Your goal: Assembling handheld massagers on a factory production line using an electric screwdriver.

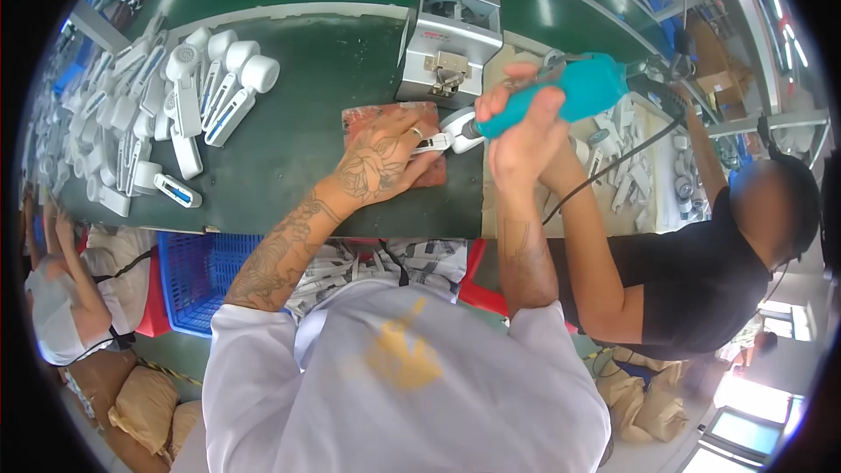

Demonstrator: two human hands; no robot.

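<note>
My left hand (381, 158) is closed around the handle of a white round-headed handheld device (429, 144), pressing it against a worn red pad (357, 117) on the green work surface. My right hand (519, 136) grips a teal electric screwdriver (574, 94), tilted with its tip end low at the left. That end is over the device's round white head, next to my left fingertips. Whether the bit touches a screw is hidden. A cable hangs from around the tool's rear end.
A screw feeder machine (451, 39) stands just beyond the pad. Many white round-headed devices (184, 109) are heaped at the left, and white parts (626, 153) lie at the right. A co-worker in black (674, 276) reaches in close from the right. A blue crate (188, 285) sits below the table's edge.
</note>
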